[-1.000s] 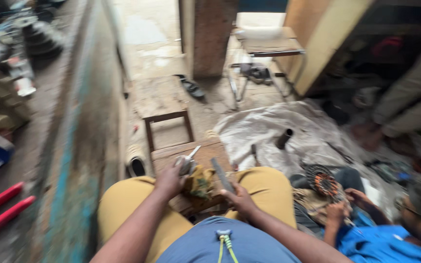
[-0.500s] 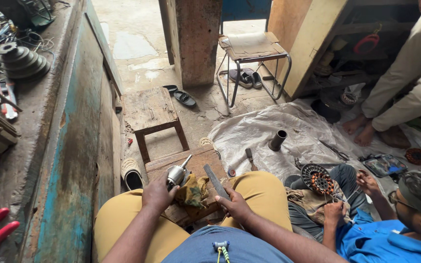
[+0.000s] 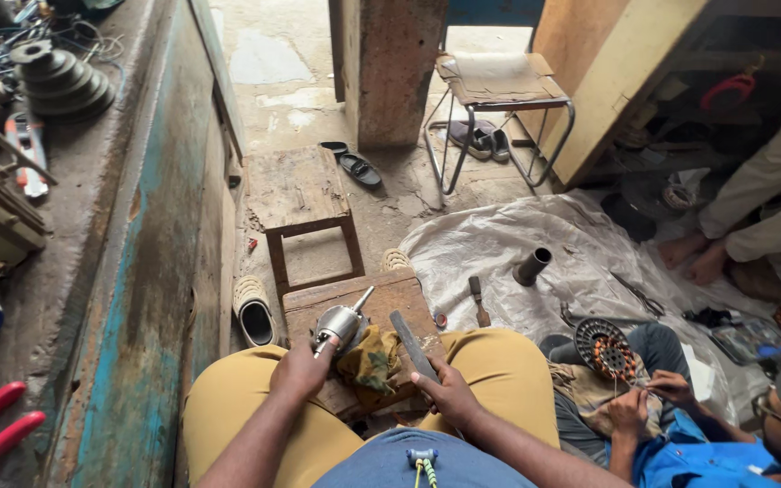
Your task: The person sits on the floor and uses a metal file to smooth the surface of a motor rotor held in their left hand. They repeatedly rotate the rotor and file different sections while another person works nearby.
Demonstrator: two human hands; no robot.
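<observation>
Sitting with knees apart, a person is gripping a metal motor rotor in the left hand, fingers clamped around it, over a low wooden block. The right hand is curling its fingers tight around a dark flat tool, angled far-left. A patterned rag is lying between both hands.

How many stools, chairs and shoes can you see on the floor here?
Wooden stools: 2, the far stool and the near stool by the knees
Metal chairs: 1, the folding chair
Slippers and sandals: 5, white slipper, white slipper, dark sandals, grey pair
Total: 8
</observation>
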